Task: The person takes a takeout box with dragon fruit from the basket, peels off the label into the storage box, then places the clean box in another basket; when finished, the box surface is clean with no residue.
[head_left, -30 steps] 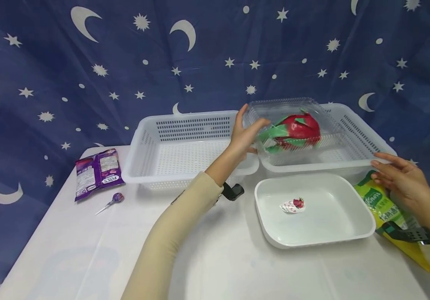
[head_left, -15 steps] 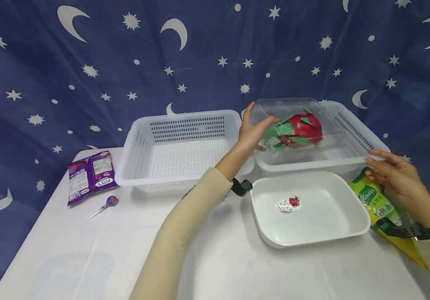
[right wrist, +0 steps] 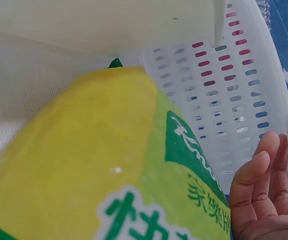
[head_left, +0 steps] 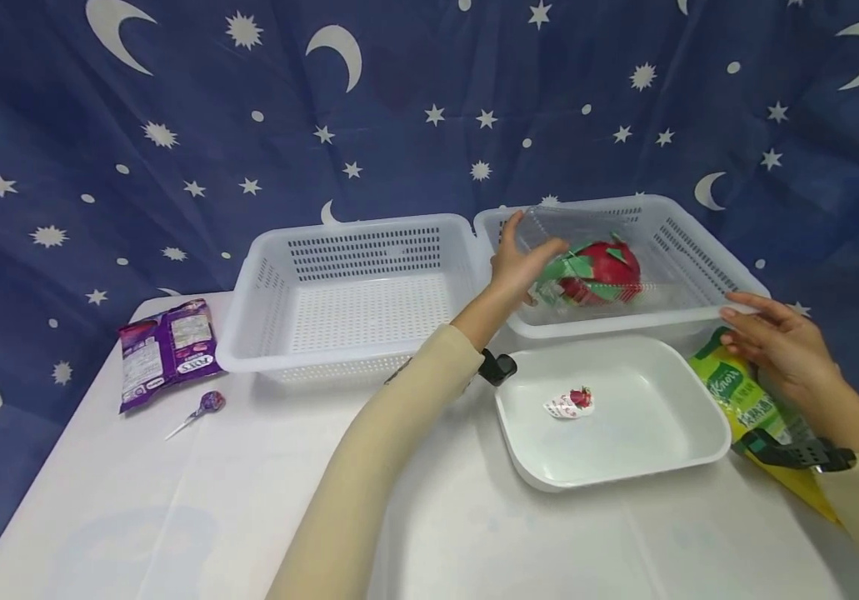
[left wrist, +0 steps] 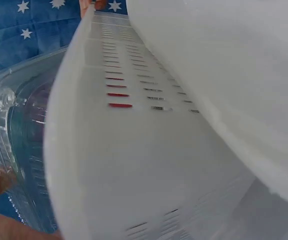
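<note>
My left hand (head_left: 515,267) grips the left end of a clear plastic box (head_left: 654,258), thumb and fingers spread over its edge. A red and green dragon fruit (head_left: 609,265) shows through the clear plastic. The box lies tilted in the right white perforated basket (head_left: 706,242). In the left wrist view, the clear box (left wrist: 19,115) appears beyond the basket rim, beside my fingers. My right hand (head_left: 789,350) holds the right basket's front right corner; in the right wrist view, the right-hand fingers (right wrist: 269,175) lie against its outer wall and rim.
A second white perforated basket (head_left: 369,312) stands to the left. In front is a white tray (head_left: 624,446) with a dragon fruit sticker (head_left: 571,403). A yellow-green Knorr bag (head_left: 744,400) lies under my right wrist. A purple bag (head_left: 167,350) and a lollipop (head_left: 207,404) lie left.
My left hand has lowered the clear box with the dragon fruit deeper into the right basket. My right hand keeps its hold on the basket corner. The head view has shifted slightly.
</note>
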Action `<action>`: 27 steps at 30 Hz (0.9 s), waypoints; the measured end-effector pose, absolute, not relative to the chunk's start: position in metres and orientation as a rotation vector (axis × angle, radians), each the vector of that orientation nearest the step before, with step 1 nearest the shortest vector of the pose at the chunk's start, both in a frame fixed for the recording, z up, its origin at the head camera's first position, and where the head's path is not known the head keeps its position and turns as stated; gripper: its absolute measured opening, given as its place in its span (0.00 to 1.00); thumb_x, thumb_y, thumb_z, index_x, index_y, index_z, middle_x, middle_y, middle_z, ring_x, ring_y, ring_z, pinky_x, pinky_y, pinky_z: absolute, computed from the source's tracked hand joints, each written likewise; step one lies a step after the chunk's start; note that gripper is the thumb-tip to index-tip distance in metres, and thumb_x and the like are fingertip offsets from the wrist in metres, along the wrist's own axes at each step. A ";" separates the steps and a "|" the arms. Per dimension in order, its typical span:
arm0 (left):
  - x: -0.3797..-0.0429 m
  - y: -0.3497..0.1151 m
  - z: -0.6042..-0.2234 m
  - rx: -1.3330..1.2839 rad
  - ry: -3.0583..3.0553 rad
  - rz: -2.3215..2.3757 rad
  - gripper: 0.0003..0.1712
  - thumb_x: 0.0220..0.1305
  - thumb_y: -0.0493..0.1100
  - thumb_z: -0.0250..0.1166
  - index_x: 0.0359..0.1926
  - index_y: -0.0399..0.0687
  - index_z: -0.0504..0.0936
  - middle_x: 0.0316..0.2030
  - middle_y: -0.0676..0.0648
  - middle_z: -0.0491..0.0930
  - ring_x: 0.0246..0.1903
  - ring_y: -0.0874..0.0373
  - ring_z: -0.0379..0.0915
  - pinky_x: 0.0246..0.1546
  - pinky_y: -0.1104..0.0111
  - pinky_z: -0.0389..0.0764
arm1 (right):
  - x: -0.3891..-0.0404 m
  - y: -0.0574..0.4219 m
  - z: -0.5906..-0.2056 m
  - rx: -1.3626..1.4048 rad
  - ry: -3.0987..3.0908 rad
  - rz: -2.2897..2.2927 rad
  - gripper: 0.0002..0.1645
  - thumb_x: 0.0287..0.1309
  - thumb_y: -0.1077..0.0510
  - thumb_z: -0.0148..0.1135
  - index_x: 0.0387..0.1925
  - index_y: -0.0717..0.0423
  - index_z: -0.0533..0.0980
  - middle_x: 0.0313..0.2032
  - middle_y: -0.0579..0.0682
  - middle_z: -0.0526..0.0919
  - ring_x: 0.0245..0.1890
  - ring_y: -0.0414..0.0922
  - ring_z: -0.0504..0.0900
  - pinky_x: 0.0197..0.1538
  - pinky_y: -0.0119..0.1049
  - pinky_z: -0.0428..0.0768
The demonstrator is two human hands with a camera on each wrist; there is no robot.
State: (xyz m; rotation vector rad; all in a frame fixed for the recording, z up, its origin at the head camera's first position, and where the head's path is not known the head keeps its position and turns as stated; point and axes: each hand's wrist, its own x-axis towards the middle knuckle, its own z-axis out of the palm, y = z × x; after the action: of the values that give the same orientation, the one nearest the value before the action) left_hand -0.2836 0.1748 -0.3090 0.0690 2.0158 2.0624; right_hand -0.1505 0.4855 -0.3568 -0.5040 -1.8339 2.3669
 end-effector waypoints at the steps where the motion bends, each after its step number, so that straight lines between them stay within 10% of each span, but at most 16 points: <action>1: -0.285 0.176 -0.309 0.072 2.027 2.053 0.48 0.56 0.50 0.69 0.73 0.75 0.55 0.74 0.42 0.47 0.71 0.40 0.47 0.42 0.34 0.75 | -0.151 0.485 -0.357 -0.501 -1.835 2.362 0.17 0.57 0.65 0.67 0.44 0.41 0.84 0.28 0.45 0.84 0.24 0.42 0.84 0.29 0.32 0.83; 20: -0.294 0.174 -0.320 0.293 2.098 1.872 0.54 0.58 0.55 0.70 0.76 0.69 0.45 0.75 0.45 0.48 0.68 0.36 0.57 0.44 0.34 0.75 | -0.151 0.485 -0.362 -0.456 -1.726 2.402 0.18 0.58 0.67 0.65 0.46 0.45 0.84 0.28 0.46 0.82 0.22 0.43 0.84 0.27 0.32 0.83; 27: -0.292 0.170 -0.322 0.356 2.148 1.805 0.64 0.51 0.52 0.77 0.77 0.72 0.40 0.76 0.44 0.47 0.73 0.43 0.47 0.63 0.47 0.67 | -0.151 0.484 -0.362 -0.466 -1.731 2.400 0.19 0.57 0.67 0.66 0.47 0.45 0.83 0.28 0.46 0.82 0.23 0.43 0.84 0.28 0.31 0.83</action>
State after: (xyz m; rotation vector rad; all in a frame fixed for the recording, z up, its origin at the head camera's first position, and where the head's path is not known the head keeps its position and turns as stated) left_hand -0.2923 0.1702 -0.3223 0.3559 2.1483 1.8048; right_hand -0.1510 0.4837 -0.3622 -0.4659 -1.7310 2.3999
